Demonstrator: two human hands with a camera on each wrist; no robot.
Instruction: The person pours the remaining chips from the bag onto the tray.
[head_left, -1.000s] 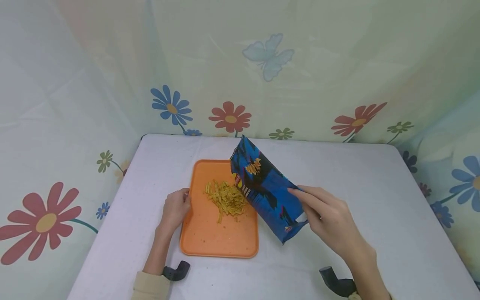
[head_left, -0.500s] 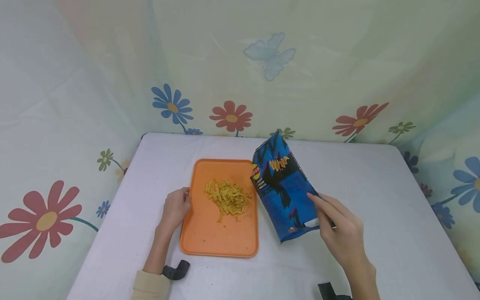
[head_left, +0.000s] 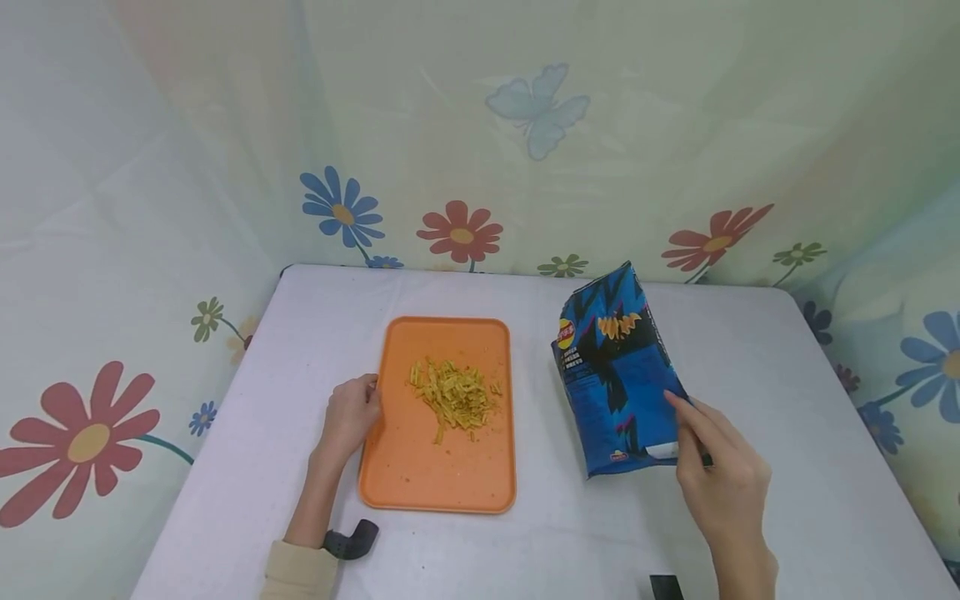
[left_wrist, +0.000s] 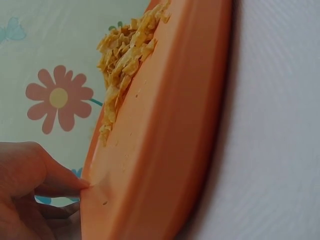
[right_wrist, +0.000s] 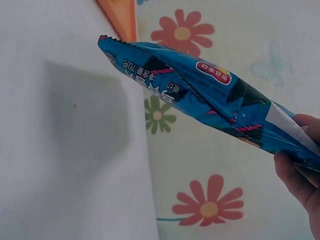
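An orange tray (head_left: 442,487) bears a pile of broken yellow potato chips (head_left: 453,396). My left hand (head_left: 348,417) pinches the tray's left rim; in the left wrist view its thumb (left_wrist: 75,182) lies over the edge, with fingers beyond it. Right of the tray, a blue chip bag (head_left: 618,392) is held in my right hand (head_left: 723,467), which pinches its lower right side. In the right wrist view the bag (right_wrist: 200,95) looks flat and hangs over the white tabletop, casting a shadow there.
A white cloth covers the table (head_left: 570,542). Behind it hangs a curtain (head_left: 637,108) printed with flowers and a butterfly. Black curved pieces sit at both wrists, the left one (head_left: 352,540) near the tray's front corner. Small crumbs lie around the pile.
My right hand has carried the chip bag from over the tray's right side to the right, tilting it more upright. The left hand keeps its hold on the rim.
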